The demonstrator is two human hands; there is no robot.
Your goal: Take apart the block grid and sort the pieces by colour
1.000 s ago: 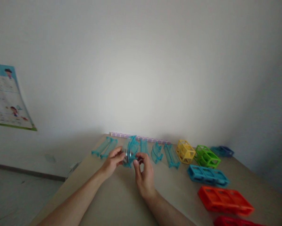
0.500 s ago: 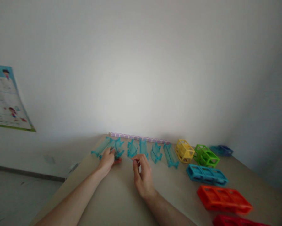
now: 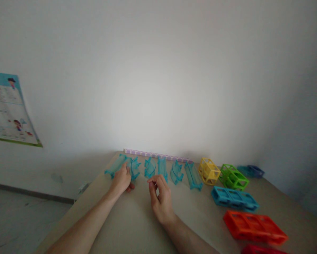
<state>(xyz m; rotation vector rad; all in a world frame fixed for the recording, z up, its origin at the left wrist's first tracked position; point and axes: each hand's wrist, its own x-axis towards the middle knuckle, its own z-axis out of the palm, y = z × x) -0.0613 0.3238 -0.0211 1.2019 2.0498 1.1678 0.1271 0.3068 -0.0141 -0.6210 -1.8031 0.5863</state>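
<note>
My left hand (image 3: 122,179) is at the left end of a row of see-through teal track pieces. Its fingers are apart, beside a curved track piece (image 3: 135,168) that lies on the table, and I see nothing held in them. A straight track piece (image 3: 118,164) lies just behind that hand, partly covered by it. My right hand (image 3: 161,197) hovers in front of the row with thumb and fingertips curled together; nothing shows between them. Nearest to it are a second curved piece (image 3: 149,167) and a straight piece (image 3: 162,168).
Further right lie another curved piece (image 3: 177,173) and a straight piece (image 3: 193,176). Yellow (image 3: 208,171), green (image 3: 233,177), blue (image 3: 234,198) and orange (image 3: 254,227) open frames stand on the table's right side. A purple-patterned strip (image 3: 158,155) runs along the wall.
My left hand has drawn slightly away from the curved piece, which now lies free of the fingers. The right hand has hardly moved. The view has shifted a little.
</note>
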